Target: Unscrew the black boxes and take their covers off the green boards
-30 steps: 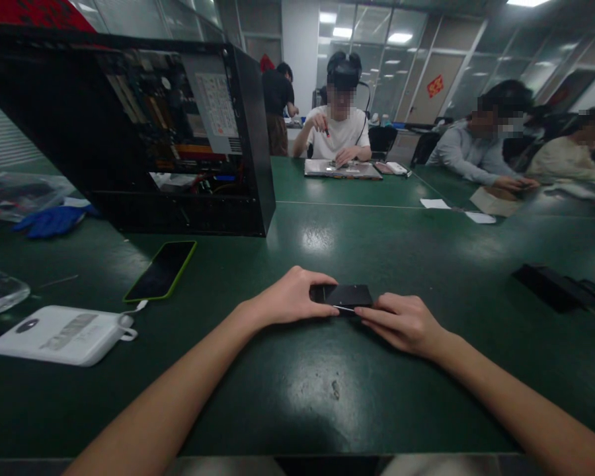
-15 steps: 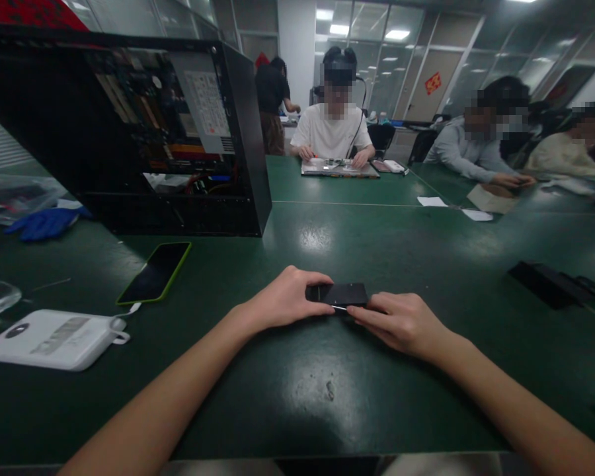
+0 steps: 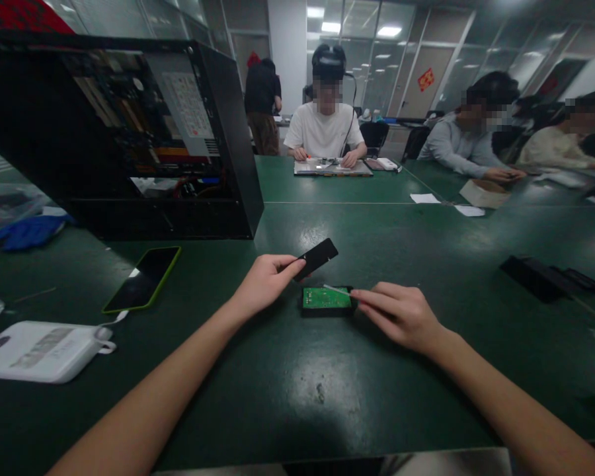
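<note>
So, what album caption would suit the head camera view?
Left hand holding a flat black panel, right hand a thin silvery rod, over a green circuit board in a black box.

I see, from here, the circuit board [image 3: 322, 299] in its case [image 3: 327, 313] on the table [image 3: 387, 238]; left, the phone [image 3: 145, 281], computer tower [image 3: 225, 145] behind it, power bank [image 3: 54, 350] before it.

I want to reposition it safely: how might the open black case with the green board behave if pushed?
The black case would probably slide rather than tip, since it sits low and flat on the glossy table. It looks fairly stiff, with straight walls. The green board is likely fragile, as it lies exposed.
</note>
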{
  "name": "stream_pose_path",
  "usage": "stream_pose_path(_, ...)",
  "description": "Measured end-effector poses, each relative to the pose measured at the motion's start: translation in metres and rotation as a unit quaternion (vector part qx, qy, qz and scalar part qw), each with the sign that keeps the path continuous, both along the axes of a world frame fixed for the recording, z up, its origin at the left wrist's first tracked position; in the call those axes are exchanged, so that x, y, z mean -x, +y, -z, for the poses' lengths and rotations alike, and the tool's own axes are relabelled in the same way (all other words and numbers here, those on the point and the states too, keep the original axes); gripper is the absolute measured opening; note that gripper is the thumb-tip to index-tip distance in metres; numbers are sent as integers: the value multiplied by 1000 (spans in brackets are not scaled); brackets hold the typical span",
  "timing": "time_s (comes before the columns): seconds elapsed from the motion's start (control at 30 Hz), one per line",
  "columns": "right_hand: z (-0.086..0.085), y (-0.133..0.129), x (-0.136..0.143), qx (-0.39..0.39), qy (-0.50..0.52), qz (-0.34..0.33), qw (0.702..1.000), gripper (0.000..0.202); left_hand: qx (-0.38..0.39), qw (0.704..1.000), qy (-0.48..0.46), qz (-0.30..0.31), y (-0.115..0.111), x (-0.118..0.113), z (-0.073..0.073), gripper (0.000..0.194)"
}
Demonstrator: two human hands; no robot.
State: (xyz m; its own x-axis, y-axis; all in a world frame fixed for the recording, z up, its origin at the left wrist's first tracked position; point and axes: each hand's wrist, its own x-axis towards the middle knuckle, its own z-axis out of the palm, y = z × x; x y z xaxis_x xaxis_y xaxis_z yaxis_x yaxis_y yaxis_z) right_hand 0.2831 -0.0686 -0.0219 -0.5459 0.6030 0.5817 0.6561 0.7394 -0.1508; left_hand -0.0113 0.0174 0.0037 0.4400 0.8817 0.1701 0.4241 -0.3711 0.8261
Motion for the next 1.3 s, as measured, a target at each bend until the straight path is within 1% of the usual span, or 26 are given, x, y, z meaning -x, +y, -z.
stream_pose_path(0.07, -1, 3, -5, 33, 54, 66, 996, 30, -15, 999, 41, -23, 6, 0, 12, 44)
stream_pose_path(0.13, 1, 7, -9, 66, 57, 126, 988, 29, -62, 992, 104, -36, 10, 1, 21, 35)
stream_pose_path(0.17, 2, 9, -10, 83, 43, 144, 985, 29, -80, 988, 122, -43, 12, 3, 23, 32)
stream_pose_path(0.33, 10, 13, -10, 154, -30, 158, 975, 28, -143, 974, 170, -40, 17, 9, 28, 25)
stream_pose_path(0.43, 7, 10, -8, 163, -50, 166, 971, 29, -171, 966, 191, -33, 18, 10, 30, 24)
stream_pose_path(0.5, 0, 7, -5, 143, -42, 152, 977, 31, -184, 961, 202, -32, 19, 9, 32, 25)
stream_pose_path(0.57, -8, 4, 2, 121, -44, 110, 986, 36, -194, 958, 208, -38, 20, 9, 34, 26)
stream_pose_path(0.6, -12, 3, 8, 116, -55, 85, 988, 42, -198, 957, 209, -43, 21, 9, 35, 27)
stream_pose_path(0.67, -17, 4, 21, 121, -88, 48, 988, 60, -205, 955, 209, -54, 23, 10, 36, 28)
stream_pose_path(0.7, -18, 5, 29, 129, -105, 40, 985, 67, -208, 954, 209, -59, 23, 11, 37, 28)
stream_pose_path(0.73, -18, 6, 37, 138, -118, 38, 983, 68, -210, 953, 208, -62, 24, 11, 37, 28)
stream_pose_path(0.77, -18, 7, 44, 146, -129, 39, 980, 66, -213, 953, 208, -64, 24, 12, 37, 27)
stream_pose_path(0.83, -19, 7, 54, 157, -140, 39, 977, 56, -218, 951, 208, -65, 24, 13, 37, 25)
stream_pose_path(0.9, -24, 1, 52, 155, -123, 39, 979, 47, -220, 951, 210, -61, 24, 14, 36, 25)
stream_pose_path(0.97, -30, -12, 34, 151, -80, 54, 984, 46, -220, 951, 212, -53, 23, 14, 36, 25)
stream_pose_path(1.0, -34, -20, 19, 150, -53, 74, 985, 47, -219, 951, 213, -49, 23, 14, 36, 25)
stream_pose_path(1.07, -37, -40, -25, 134, -3, 144, 980, 53, -219, 951, 214, -43, 24, 13, 36, 24)
stream_pose_path(1.13, -36, -61, -83, 98, 22, 240, 966, 58, -217, 951, 215, -40, 26, 12, 37, 24)
stream_pose_path(1.2, -30, -83, -148, 82, 15, 349, 933, 56, -214, 952, 214, -40, 28, 13, 38, 23)
stream_pose_path(1.23, -26, -93, -180, 83, 16, 402, 912, 62, -212, 953, 213, -42, 29, 13, 39, 23)
stream_pose_path(1.3, -16, -113, -239, 84, 27, 491, 867, 83, -208, 954, 210, -44, 31, 13, 39, 22)
